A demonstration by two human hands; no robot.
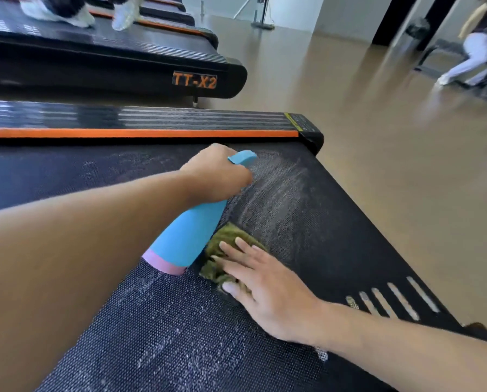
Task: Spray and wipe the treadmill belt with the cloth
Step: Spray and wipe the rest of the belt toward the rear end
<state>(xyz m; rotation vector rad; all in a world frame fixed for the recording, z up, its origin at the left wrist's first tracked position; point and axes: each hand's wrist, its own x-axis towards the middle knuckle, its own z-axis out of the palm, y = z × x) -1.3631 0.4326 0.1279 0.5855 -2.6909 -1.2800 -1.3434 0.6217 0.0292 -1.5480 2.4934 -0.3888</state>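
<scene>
Gripping the blue spray bottle (191,233) round its neck, the left hand (216,174) reaches in from the left, fingers curled at the trigger and nozzle aimed toward the belt's far end. Beneath both hands lies the black treadmill belt (307,222), streaked with pale smears, an orange strip (140,133) along its far side. Flat and straight-fingered, the right hand (267,287) presses the green cloth (225,241) onto the belt, just beside the bottle's pink base.
</scene>
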